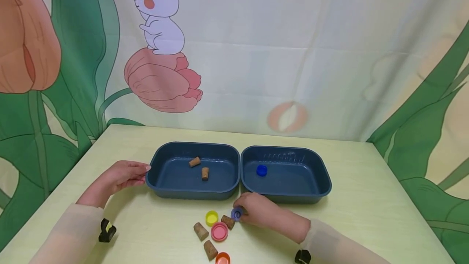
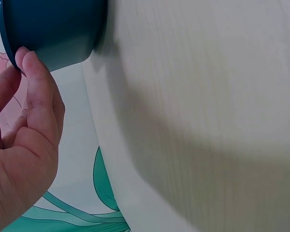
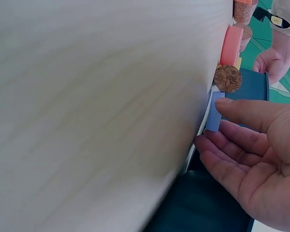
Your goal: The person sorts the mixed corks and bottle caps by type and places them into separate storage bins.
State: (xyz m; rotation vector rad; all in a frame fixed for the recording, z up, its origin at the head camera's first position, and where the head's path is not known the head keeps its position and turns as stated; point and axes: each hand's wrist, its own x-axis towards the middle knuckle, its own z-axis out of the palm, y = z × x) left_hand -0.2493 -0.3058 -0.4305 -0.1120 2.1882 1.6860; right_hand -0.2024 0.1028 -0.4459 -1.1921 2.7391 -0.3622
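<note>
At the left end of the left dark blue bin (image 1: pixel 194 194), my left hand (image 1: pixel 122 176) pinches the rim between thumb and fingertips. My right hand (image 1: pixel 258 210) is in front of the right bin (image 1: pixel 289 199), thumb and fingers on a light blue bottle cap (image 1: pixel 236 214). In the right wrist view that cap (image 3: pixel 214 111) stands on edge, the thumb against one face. A cork (image 1: pixel 228 222) lies right beside it. Nearby on the table are a pink cap (image 1: pixel 219 232) and a yellow cap (image 1: pixel 211 218).
Two more corks (image 1: pixel 200 231) and an orange cap (image 1: pixel 222 258) lie nearer the front edge. Inside the left bin are two corks (image 1: pixel 205 173); the right bin contains a dark blue cap (image 1: pixel 261 170). The bins stand side by side. A printed cloth (image 1: pixel 238 52) hangs behind the table.
</note>
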